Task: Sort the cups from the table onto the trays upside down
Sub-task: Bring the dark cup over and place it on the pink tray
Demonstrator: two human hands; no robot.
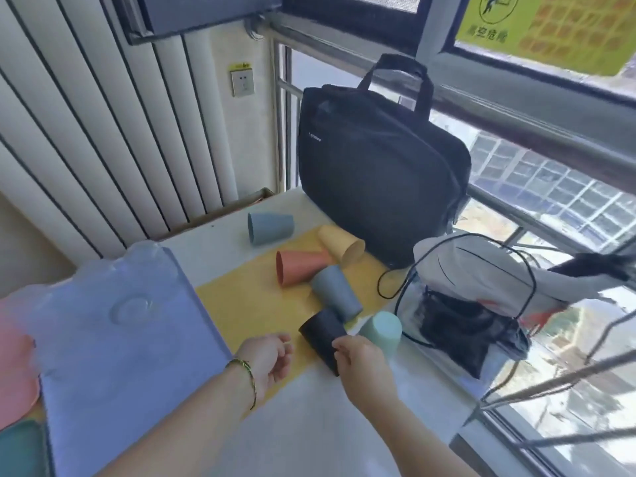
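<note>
Several cups lie on their sides on the yellow mat (241,304): a blue-grey cup (271,228) at the back, a yellow cup (340,243), an orange cup (301,271), a grey cup (337,292) and a black cup (323,339). A mint cup (382,333) stands mouth down to the right. My right hand (359,361) grips the near end of the black cup. My left hand (270,359) hovers just left of it, fingers loosely curled and holding nothing. A clear blue tray (113,339) lies at the left.
A black laptop bag (375,177) stands behind the cups. A grey pouch with black cables (481,280) sits to the right by the window railing. Pink (15,359) and green (20,449) trays show at the far left edge.
</note>
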